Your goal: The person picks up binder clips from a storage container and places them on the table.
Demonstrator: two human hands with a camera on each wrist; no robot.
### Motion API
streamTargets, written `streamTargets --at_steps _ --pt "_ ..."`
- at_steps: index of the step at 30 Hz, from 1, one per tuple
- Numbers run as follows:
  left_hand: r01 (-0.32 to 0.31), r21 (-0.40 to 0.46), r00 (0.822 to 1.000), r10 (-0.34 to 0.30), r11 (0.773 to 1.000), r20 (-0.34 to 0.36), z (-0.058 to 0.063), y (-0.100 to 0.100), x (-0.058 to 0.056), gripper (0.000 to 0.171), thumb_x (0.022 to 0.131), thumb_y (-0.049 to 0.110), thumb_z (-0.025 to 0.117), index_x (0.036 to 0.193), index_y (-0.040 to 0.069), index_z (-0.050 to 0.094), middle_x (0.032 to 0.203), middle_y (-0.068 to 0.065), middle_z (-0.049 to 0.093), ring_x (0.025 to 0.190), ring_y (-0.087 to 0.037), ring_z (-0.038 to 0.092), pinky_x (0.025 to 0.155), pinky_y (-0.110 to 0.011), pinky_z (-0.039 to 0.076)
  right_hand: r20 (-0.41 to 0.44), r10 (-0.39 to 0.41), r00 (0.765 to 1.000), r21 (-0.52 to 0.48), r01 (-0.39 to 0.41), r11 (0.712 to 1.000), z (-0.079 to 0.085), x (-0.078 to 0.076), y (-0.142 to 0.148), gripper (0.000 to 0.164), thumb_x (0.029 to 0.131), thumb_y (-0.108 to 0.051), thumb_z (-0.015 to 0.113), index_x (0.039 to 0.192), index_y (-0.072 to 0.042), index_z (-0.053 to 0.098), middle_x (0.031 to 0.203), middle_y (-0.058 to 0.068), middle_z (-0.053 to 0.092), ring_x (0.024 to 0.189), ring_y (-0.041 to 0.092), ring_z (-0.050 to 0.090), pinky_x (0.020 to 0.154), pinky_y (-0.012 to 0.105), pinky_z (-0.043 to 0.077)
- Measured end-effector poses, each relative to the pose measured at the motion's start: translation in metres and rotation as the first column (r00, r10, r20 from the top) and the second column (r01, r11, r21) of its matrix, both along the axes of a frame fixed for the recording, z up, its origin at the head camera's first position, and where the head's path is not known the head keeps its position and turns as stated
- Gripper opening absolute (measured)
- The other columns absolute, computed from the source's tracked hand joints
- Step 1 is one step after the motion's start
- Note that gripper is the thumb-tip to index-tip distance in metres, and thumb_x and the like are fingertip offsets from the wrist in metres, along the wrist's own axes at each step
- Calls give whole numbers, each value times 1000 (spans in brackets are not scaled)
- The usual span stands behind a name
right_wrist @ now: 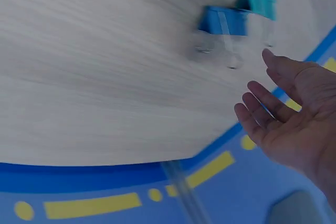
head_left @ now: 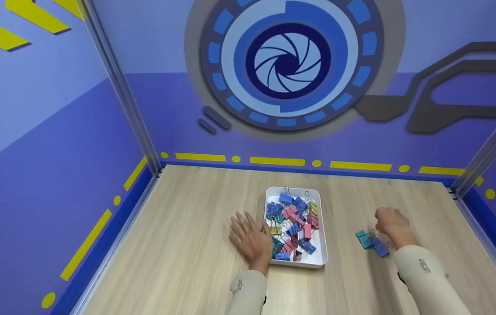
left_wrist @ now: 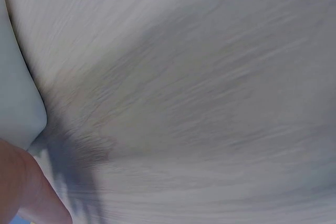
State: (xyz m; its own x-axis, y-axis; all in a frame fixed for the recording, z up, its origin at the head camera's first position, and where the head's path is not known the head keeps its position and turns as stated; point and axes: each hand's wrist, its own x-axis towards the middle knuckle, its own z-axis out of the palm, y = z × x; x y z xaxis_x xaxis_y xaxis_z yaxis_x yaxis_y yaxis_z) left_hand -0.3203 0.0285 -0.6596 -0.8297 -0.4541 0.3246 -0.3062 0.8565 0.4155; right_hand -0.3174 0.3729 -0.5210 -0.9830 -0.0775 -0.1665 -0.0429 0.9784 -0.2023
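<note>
My left hand (head_left: 251, 238) lies flat with its fingers spread on the wood at the left side of a white tray (head_left: 321, 258), its thumb along the rim. In the left wrist view part of a finger (left_wrist: 39, 195) shows at the lower left. The tray holds several binder clips, among them a pink clip (head_left: 307, 231). My right hand (head_left: 392, 221) hovers beside a teal binder clip (right_wrist: 259, 3) and a blue binder clip (right_wrist: 224, 22) lying together on the tabletop. Its fingers are loosely bent, with nothing between them in the right wrist view.
The wooden table (head_left: 186, 210) carries the tray near its middle, and the two loose clips lie to the tray's right. Blue and purple panels (head_left: 165, 109) with yellow marks stand behind and at both sides, joined by metal posts (head_left: 121, 83).
</note>
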Motion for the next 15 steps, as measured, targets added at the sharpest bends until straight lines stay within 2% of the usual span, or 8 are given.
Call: streamTargets --at_steps 3,6,8,10,13,15 --pt "-1 1 1000 1 1000 15 1 -2 -1 69 101 53 50 155 12 43 167 -14 33 156 -37 26 126 -57 25 -93 60 994 -12 -61 998 12 -12 -27 14 89 0 66 97 12 67 94 28 67 85 41 66 73 52 58" --pt "1 9 1000 -1 1000 27 2 -3 0 69 101 54 50 156 12 42 168 -13 31 157 -36 25 126 -57 24 -159 104 982 -49 -113 992 15 -20 -61 17 90 -3 67 99 12 68 98 30 68 90 44 68 77 54 59" --pt "2 15 1000 -2 1000 30 3 -3 0 70 101 54 50 156 12 42 167 -13 32 156 -37 26 126 -57 24 -181 124 976 -75 -139 987 12 -23 -83 18 90 -3 67 100 12 69 98 30 70 89 44 69 77 53 60" --pt "1 19 999 -2 1000 32 3 -3 -1 70 101 54 50 156 12 42 167 -13 32 156 -37 27 126 -57 24 -182 125 975 -116 -147 982 6 -25 -104 14 89 -2 68 94 11 71 90 27 71 79 37 68 69 48 60" --pt "-6 13 1000 6 1000 27 3 -3 -1 70 100 55 51 156 13 43 167 -13 33 155 -37 28 126 -57 25 -187 129 974 -157 -159 975 -4 -25 -130 8 85 0 70 83 8 70 75 18 68 63 23 58 56 38 53" --pt "-14 7 1000 14 1000 17 4 -4 -2 70 100 54 51 156 13 43 166 -13 34 155 -37 30 125 -57 26 -210 124 970 -163 -159 974 -12 -24 -144 7 82 2 70 76 5 68 68 15 65 59 19 50 52 36 48"
